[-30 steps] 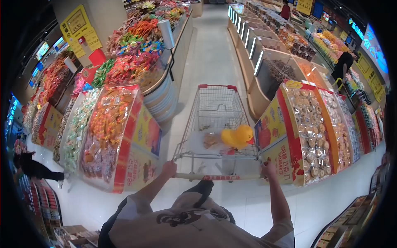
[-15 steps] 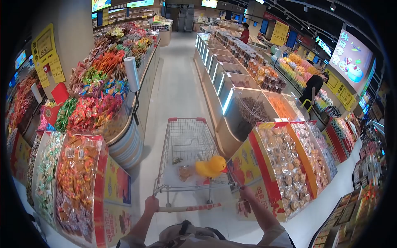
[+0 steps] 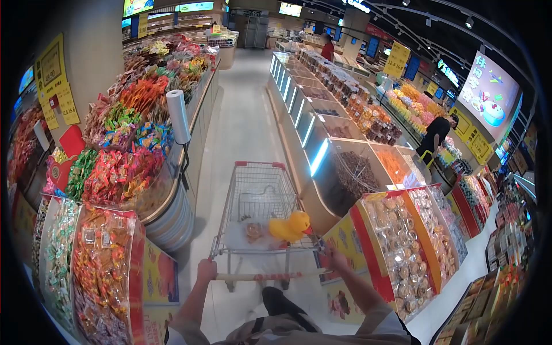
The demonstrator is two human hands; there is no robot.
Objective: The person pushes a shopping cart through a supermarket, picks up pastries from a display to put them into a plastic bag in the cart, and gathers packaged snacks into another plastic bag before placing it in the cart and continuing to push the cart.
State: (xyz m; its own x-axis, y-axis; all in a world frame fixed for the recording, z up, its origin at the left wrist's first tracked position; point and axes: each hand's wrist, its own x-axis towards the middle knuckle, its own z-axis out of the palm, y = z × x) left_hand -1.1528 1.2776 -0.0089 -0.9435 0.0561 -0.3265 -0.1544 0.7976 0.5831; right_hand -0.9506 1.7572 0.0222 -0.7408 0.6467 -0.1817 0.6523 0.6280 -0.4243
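Observation:
A wire shopping cart (image 3: 276, 165) with red corners stands in front of me in the aisle. My left hand (image 3: 207, 268) is closed around the left end of its handlebar. At the right end my right hand (image 3: 336, 258) is also closed on the handle, slightly blurred. In the cart sits a yellow toy duck (image 3: 286, 229) with an orange-red beak. Left of the duck lies a clear plastic bag (image 3: 253, 231) with something brownish in it; its contents cannot be made out.
Heaped wrapped sweets (image 3: 123, 164) line the left counter, with a bag roll (image 3: 178, 117) on a stand. Lit bins (image 3: 353, 172) border the right side. Packaged-snack stands (image 3: 397, 241) flank the cart. One person (image 3: 435, 138) bends at the right; another (image 3: 327, 50) stands farther back.
The cart and I have moved a little forward along the aisle, and the near stands sit lower in view. My dark-clad leg now shows below the handlebar. Both hands keep their hold.

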